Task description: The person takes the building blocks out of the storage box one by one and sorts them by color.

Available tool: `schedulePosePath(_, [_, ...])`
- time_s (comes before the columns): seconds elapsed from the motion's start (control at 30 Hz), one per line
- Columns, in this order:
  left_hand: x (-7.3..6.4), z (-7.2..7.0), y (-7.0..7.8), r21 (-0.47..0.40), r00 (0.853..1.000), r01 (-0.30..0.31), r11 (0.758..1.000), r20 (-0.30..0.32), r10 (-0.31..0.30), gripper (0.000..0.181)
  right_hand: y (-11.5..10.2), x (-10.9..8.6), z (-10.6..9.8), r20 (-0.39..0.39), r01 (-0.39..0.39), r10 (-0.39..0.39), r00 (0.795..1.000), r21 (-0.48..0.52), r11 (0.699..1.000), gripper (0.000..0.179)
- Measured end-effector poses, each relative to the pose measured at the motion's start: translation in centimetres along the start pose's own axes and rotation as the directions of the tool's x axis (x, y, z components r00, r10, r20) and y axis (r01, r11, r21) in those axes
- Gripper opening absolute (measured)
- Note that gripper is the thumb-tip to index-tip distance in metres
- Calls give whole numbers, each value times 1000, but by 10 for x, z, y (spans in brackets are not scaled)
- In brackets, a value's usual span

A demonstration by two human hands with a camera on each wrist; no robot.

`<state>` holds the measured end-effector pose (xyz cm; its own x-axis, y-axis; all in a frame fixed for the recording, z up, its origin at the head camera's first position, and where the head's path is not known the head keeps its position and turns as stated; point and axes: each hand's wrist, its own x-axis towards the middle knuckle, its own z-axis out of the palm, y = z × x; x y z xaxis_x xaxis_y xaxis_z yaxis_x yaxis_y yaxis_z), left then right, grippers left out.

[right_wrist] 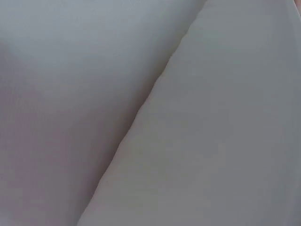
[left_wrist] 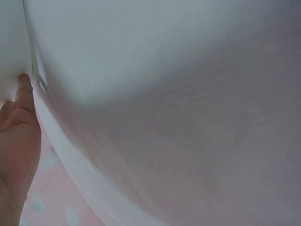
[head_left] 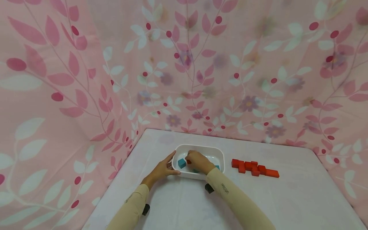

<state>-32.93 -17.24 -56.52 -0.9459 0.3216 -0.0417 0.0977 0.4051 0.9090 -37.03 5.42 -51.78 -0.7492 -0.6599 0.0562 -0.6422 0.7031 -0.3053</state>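
A white rectangular tray (head_left: pixel 198 175) stands on the table with several blue-green blocks in it, among them a blue block (head_left: pixel 181 163) near its left end. My left hand (head_left: pixel 161 170) rests against the tray's left front corner, its fingers and thumb spread fairly straight along the outside. In the left wrist view, that hand (left_wrist: pixel 21 136) shows at the left edge with a straight digit against a white wall. My right hand (head_left: pixel 199 160) reaches into the tray and pinches a red block (head_left: pixel 188 162), mostly hidden by its curled fingers.
Right of the tray, several red blocks (head_left: pixel 241 166) lie close together in an uneven row, a flat one at the right end. A white cloth covers the table (head_left: pixel 184 204). Floral curtains (head_left: pixel 218 80) hang behind and at the left side.
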Motion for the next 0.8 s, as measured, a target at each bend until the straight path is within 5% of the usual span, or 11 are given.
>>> schedulePosePath(0.23, [2, 0, -1, -7, 1000, 26, 1000, -1, -26, 110, 14, -14, -9, -24, -22, 22, 999, -7, 1000, 31])
schedulePosePath(0.5, [-1, -1, 2, 3, 1000, 11, 1000, -11, -11, 112, 36, -42, -39, -46, -148, 159, 986, 187, 971, 37])
schedulePosePath(0.8, [-1, -3, 2, 10, 1000, -12, 1000, -12, 12, 112, 67, -82, -63, -92, -257, 274, 957, 164, 952, 39])
